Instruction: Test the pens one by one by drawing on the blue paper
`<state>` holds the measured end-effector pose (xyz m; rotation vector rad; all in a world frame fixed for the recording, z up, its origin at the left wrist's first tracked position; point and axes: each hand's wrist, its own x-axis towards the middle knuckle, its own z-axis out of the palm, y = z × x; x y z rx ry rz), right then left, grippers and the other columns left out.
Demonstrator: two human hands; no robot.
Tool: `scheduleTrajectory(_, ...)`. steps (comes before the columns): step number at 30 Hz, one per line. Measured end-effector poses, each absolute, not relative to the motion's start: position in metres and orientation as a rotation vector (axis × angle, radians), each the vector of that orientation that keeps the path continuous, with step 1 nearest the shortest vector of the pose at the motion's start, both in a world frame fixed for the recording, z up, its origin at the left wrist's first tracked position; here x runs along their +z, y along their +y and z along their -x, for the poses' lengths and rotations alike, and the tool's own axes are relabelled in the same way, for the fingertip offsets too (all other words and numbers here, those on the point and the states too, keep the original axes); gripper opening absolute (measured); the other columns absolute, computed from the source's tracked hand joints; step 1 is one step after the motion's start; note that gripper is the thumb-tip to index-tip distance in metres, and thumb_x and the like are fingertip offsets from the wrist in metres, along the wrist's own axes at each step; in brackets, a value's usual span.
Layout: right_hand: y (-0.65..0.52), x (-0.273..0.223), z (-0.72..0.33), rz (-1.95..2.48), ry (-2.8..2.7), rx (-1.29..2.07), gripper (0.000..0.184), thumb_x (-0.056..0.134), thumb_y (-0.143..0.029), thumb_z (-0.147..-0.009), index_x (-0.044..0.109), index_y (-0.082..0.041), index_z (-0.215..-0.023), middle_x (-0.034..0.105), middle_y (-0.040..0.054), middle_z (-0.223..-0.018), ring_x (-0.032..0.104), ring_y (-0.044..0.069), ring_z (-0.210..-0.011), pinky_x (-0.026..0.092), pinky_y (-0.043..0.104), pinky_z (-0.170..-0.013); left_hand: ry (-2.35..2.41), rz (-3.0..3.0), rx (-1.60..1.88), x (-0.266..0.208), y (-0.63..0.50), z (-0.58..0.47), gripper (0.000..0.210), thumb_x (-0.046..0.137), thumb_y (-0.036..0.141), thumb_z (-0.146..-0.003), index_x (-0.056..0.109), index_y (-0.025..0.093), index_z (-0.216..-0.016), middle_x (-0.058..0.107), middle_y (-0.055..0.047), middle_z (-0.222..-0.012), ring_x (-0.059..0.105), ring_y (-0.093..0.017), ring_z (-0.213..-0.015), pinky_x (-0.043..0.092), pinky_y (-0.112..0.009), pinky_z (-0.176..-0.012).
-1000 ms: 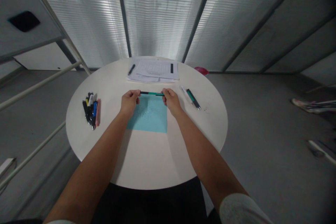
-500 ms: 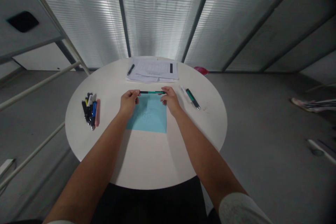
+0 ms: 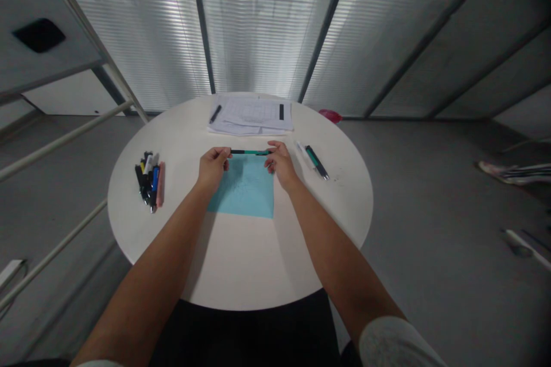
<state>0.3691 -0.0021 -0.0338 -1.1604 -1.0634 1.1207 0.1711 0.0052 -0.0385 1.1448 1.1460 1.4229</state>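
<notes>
A green and black pen is held level between my two hands, above the far edge of a light blue sheet. My left hand pinches its dark left end between thumb and fingers. At the other end, my right hand has its fingers closed on the pen's green end, with one finger raised. The blue sheet lies on the round white table; faint marks show on it, too dim to read.
Several pens and markers lie bunched at the left. To the right are a green and black pen and a white pen. A paper stack with a dark pen lies at the back. Metal rails stand left.
Almost nothing differs. The pen stays between both hands, perhaps turned slightly; the whole view has shifted by a few pixels.
</notes>
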Motion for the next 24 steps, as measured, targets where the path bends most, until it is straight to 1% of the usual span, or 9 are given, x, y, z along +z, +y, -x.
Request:
scheduleTrajectory(2,-0.0034,-0.0325,-0.368,1.197,-1.082,1.119,0.033,0.053,-0.049,-0.08,0.051,-0.022,-0.099,0.058,-0.0036,-0.066,0.047,0.008,-0.043,0.028,0.019,-0.036,1.157,-1.144,1.422,-0.0381,0.0051,-0.1711,0.022,0.068,0.039,-0.075,0.063,0.017,-0.073,0.059,-0.001,-0.068,0.045,-0.008,-0.049,0.037,-0.023,-0.048)
scheduleTrajectory(4,-0.0048,-0.0311,-0.3668,1.237,-1.134,1.096,0.04,0.048,-0.058,-0.084,0.055,-0.02,-0.09,0.052,-0.0045,-0.052,0.043,0.008,-0.038,0.027,0.019,-0.037,1.153,-1.135,1.423,-0.0371,0.0047,-0.1715,0.022,0.069,0.038,-0.074,0.062,0.017,-0.073,0.059,-0.001,-0.069,0.045,-0.008,-0.049,0.037,-0.024,-0.048)
scheduleTrajectory(6,-0.0056,-0.0301,-0.3665,1.259,-1.17,1.088,0.037,0.049,-0.056,-0.084,0.056,-0.019,-0.085,0.048,-0.0055,-0.046,0.039,0.008,-0.037,0.027,0.019,-0.037,1.141,-1.125,1.425,-0.0356,0.0043,-0.1722,0.022,0.068,0.038,-0.074,0.062,0.017,-0.073,0.06,-0.001,-0.07,0.045,-0.007,-0.049,0.037,-0.023,-0.048)
scheduleTrajectory(8,-0.0056,-0.0296,-0.3672,1.226,-1.16,1.099,0.027,0.057,-0.045,-0.079,0.055,-0.021,-0.091,0.054,-0.0056,-0.053,0.041,0.007,-0.039,0.028,0.019,-0.037,1.14,-1.114,1.422,-0.0344,0.0038,-0.1729,0.021,0.069,0.037,-0.073,0.062,0.017,-0.074,0.06,-0.001,-0.071,0.045,-0.007,-0.049,0.037,-0.023,-0.048)
scheduleTrajectory(12,-0.0044,-0.0301,-0.3689,1.149,-1.105,1.144,0.033,0.062,-0.035,-0.07,0.052,-0.023,-0.1,0.062,-0.0038,-0.076,0.048,0.007,-0.045,0.027,0.019,-0.036,1.139,-1.103,1.422,-0.0337,0.0034,-0.1737,0.019,0.069,0.035,-0.073,0.063,0.017,-0.074,0.06,-0.001,-0.071,0.045,-0.007,-0.049,0.037,-0.023,-0.047)
scheduleTrajectory(16,-0.0039,-0.0318,-0.3681,1.234,-1.164,1.142,0.03,0.05,-0.049,-0.081,0.056,-0.02,-0.089,0.053,-0.0045,-0.055,0.043,0.008,-0.04,0.027,0.019,-0.037,1.128,-1.103,1.428,-0.0351,0.0041,-0.1728,0.018,0.069,0.034,-0.074,0.063,0.017,-0.076,0.06,-0.001,-0.072,0.045,-0.007,-0.048,0.037,-0.023,-0.048)
scheduleTrajectory(18,-0.0036,-0.0329,-0.3682,1.234,-1.18,1.106,0.029,0.053,-0.048,-0.079,0.055,-0.021,-0.09,0.049,-0.006,-0.053,0.041,0.007,-0.041,0.027,0.019,-0.038,1.125,-1.109,1.429,-0.0358,0.0045,-0.1722,0.018,0.069,0.035,-0.074,0.063,0.017,-0.076,0.06,-0.001,-0.072,0.045,-0.007,-0.048,0.036,-0.023,-0.047)
scheduleTrajectory(21,-0.0024,-0.0347,-0.37,1.15,-1.152,1.104,0.038,0.064,-0.033,-0.066,0.052,-0.024,-0.101,0.056,-0.0045,-0.074,0.047,0.007,-0.049,0.028,0.018,-0.039,1.119,-1.109,1.429,-0.0364,0.0048,-0.172,0.018,0.068,0.035,-0.074,0.063,0.018,-0.076,0.061,-0.001,-0.073,0.045,-0.007,-0.049,0.037,-0.023,-0.048)
scheduleTrajectory(24,-0.0008,-0.0365,-0.3716,1.15,-1.136,1.145,0.041,0.062,-0.027,-0.062,0.052,-0.025,-0.102,0.056,-0.003,-0.087,0.048,0.006,-0.05,0.027,0.019,-0.039,1.114,-1.115,1.424,-0.0364,0.0046,-0.1727,0.018,0.068,0.035,-0.074,0.063,0.017,-0.076,0.061,-0.002,-0.074,0.045,-0.007,-0.048,0.036,-0.023,-0.048)
